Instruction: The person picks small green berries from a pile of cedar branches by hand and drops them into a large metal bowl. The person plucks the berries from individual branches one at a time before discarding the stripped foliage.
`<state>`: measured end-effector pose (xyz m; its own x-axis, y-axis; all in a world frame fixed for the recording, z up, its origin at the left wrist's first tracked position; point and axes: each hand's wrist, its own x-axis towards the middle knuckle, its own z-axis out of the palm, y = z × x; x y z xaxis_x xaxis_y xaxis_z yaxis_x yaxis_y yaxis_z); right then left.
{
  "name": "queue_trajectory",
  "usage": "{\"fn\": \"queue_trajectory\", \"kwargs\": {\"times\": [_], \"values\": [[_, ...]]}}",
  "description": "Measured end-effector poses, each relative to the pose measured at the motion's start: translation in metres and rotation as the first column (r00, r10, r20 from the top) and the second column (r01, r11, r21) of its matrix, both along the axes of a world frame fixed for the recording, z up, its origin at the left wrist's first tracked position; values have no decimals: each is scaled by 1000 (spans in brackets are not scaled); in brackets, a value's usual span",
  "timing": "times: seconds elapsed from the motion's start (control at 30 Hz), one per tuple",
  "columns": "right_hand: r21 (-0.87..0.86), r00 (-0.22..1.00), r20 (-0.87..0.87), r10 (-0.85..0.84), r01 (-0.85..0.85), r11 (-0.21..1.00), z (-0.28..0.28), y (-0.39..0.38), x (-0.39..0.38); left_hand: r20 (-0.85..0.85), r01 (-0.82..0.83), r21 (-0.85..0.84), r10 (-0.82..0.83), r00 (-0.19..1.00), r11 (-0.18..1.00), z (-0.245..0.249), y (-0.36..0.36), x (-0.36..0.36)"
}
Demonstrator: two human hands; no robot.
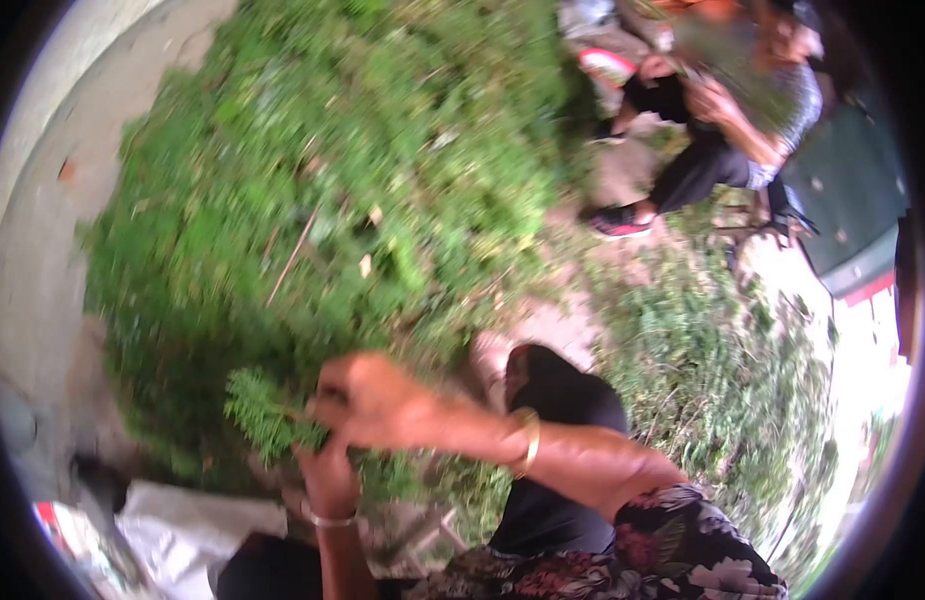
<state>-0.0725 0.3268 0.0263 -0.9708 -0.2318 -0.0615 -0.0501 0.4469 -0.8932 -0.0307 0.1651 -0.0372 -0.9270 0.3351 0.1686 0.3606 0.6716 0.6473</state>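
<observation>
Both my hands are close together low in the head view, left of my knee. My right hand, with a gold bangle at the wrist, has its fingers bent at the stems of a green leafy sprig. Just below it, my left hand, with a silver bangle, is closed around the base of the same sprig. Motion blur softens the fingertips. Beyond them lies a large pile of cut green foliage.
A seated person in dark trousers holds some greenery at the upper right. More loose foliage lies right of my knee. A pale wall runs along the left, and a whitish sheet lies at the lower left.
</observation>
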Motion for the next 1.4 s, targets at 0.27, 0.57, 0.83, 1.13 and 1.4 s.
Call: {"fn": "queue_trajectory", "kwargs": {"times": [0.27,0.57,0.83,1.13,1.4], "values": [[172,995,-90,-41,56,984,-11,-4,5,511,-368,643,-17,860,672,8,14,-13],[-17,978,-209,-4,1,1000,1,-3,11,326,19,304,-122,938,952,4,-16,-33],[-308,1000,4,-22,22,951,-8,-8,1,-34,89,-362,-109,993,928,6,-31,-13],[-88,982,-174,-77,63,994,-10,-9,2,253,-73,164,30,967,984,32,-3,-32],[-25,988,-107,-115,113,993,5,0,6,242,-71,161,30,970,984,27,-2,-34]]}}
